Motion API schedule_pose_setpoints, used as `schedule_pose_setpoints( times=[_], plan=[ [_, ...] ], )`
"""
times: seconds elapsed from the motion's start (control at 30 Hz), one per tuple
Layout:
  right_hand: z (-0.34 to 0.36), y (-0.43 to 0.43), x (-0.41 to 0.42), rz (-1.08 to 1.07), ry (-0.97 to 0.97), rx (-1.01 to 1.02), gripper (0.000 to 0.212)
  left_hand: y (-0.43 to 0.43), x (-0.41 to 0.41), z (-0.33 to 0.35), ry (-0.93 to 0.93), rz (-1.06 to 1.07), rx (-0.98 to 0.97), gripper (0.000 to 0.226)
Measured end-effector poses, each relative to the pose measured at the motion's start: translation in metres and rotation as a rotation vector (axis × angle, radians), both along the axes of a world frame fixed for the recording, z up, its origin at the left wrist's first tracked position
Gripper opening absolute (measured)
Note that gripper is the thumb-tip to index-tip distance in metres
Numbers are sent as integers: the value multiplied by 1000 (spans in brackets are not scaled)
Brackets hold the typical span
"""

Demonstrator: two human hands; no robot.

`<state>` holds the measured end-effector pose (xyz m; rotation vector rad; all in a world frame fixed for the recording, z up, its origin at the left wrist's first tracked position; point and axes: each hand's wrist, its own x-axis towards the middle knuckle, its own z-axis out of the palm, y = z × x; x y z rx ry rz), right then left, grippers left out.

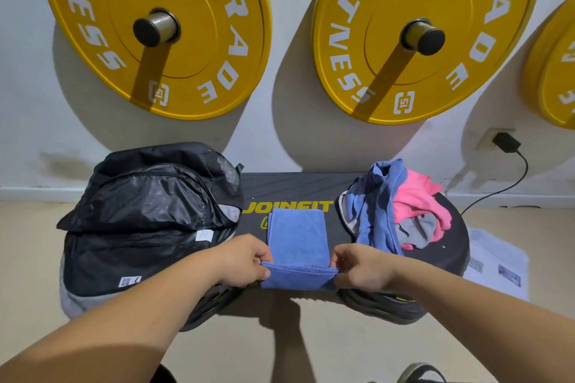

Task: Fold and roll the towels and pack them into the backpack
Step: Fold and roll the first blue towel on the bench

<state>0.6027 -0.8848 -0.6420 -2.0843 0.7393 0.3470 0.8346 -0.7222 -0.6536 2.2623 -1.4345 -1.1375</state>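
Note:
A blue towel (297, 236) lies folded into a narrow strip on the black step platform (289, 188). Its near end is lifted and turned over toward the far end. My left hand (245, 261) pinches the left corner of that near edge. My right hand (357, 267) pinches the right corner. A black backpack (149, 211) lies unzipped on the platform's left end, its lining showing. At the right end sits a loose pile of towels (395, 211) in blue, pink and grey.
Yellow weight plates (155, 28) hang on pegs on the white wall behind. A black charger (505, 142) is plugged in at the right, its cable running down to the floor. A white printed sheet (497, 261) lies on the floor by the platform's right end.

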Motion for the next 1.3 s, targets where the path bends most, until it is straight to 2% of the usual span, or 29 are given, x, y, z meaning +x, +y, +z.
schedule_pose_setpoints(
  times=[0.23, 0.37, 0.47, 0.57, 0.63, 0.7, 0.77, 0.83, 0.9, 1.0, 1.17, 1.3],
  plan=[
    [-14, -9, 5, -244, -110, 198, 8, -7, 4, -11, 151, 187, -23, 7],
    [-18, -11, 12, -303, -49, 137, 6, -13, 5, -15, 113, 168, -33, 5],
    [-6, -16, 30, -436, -100, 147, 9, -29, 8, -7, 172, 283, -93, 8],
    [27, -40, 66, -533, -338, 27, 3, -62, 24, 22, 228, 472, -315, 11],
    [58, -56, 91, -569, -530, -156, 4, -88, 41, 56, 180, 531, -524, 19],
    [90, -64, 105, -606, -705, -296, 5, -103, 51, 94, 139, 556, -683, 22],
    [113, -63, 111, -618, -860, -328, 2, -111, 56, 122, 80, 544, -801, 20],
    [120, -58, 107, -594, -929, -348, 5, -109, 55, 134, 19, 508, -851, 14],
    [109, -52, 97, -539, -911, -374, 7, -103, 50, 129, -3, 487, -855, 10],
    [71, -48, 80, -456, -766, -428, 6, -93, 42, 95, -45, 454, -781, 8],
    [-17, -41, 63, -295, -374, -428, 8, -70, 31, -1, -56, 362, -486, 13],
    [-65, -24, 48, -165, -154, -354, 5, -42, 32, -51, -127, 147, -246, 9]
  ],
)
